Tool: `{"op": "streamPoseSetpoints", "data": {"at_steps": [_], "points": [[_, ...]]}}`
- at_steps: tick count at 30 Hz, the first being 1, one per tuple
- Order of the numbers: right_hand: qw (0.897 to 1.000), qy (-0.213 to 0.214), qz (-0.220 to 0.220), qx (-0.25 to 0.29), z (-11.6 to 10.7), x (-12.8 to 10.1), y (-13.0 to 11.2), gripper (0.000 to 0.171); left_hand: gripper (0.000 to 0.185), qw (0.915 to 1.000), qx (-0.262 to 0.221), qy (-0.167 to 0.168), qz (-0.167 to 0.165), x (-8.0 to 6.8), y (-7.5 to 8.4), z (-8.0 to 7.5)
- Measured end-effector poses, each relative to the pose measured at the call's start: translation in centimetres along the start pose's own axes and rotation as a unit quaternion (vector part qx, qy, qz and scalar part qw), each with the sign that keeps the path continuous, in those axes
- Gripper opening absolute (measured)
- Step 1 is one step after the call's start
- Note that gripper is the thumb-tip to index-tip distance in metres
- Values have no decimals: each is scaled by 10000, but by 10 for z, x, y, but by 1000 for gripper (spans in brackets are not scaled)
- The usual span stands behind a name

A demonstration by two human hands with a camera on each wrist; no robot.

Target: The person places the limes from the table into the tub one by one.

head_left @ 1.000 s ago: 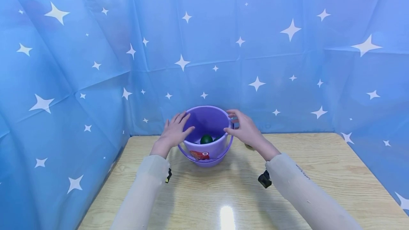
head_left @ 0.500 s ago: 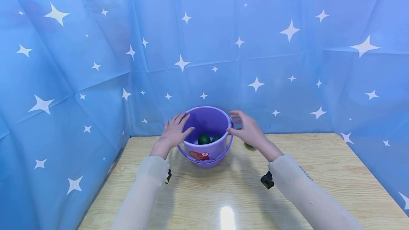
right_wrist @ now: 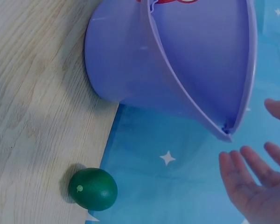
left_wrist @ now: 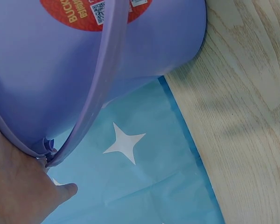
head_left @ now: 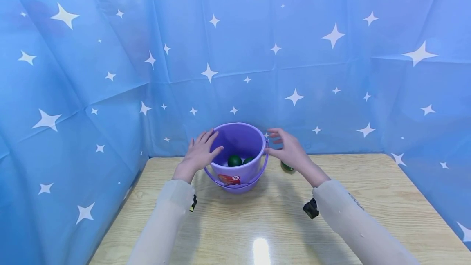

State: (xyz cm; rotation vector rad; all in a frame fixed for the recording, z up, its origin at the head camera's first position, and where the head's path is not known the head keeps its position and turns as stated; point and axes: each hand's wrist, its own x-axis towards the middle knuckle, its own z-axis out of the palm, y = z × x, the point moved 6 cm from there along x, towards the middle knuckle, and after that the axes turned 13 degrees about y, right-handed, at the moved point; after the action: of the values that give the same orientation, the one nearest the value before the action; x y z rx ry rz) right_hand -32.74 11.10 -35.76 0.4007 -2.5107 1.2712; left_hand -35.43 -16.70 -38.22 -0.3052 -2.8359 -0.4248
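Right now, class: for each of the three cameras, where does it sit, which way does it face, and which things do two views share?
Head: looks forward and down at the bucket, table, left hand and right hand.
Left wrist: beside the bucket wall, with part of that hand showing.
Right wrist: faces the bucket, a green fruit and its fingers.
Shared: bucket in all; fruit in the head and right wrist views.

Smooth purple plastic bucket [head_left: 239, 173], glossy wood-grain table [head_left: 279, 224], creased starry plastic sheeting [head_left: 331, 72].

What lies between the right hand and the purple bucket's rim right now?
Nothing: the right wrist view shows a bare gap, with only blue star cloth behind, between the right hand and the purple bucket.
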Motion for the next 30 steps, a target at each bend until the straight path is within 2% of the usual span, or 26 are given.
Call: {"op": "streamPoseSetpoints", "data": {"at_steps": [30], "points": [[9994,-66,241,-243,-6,-7,28,63,71,10000,-36,-40,-18,1,0,0]]}}
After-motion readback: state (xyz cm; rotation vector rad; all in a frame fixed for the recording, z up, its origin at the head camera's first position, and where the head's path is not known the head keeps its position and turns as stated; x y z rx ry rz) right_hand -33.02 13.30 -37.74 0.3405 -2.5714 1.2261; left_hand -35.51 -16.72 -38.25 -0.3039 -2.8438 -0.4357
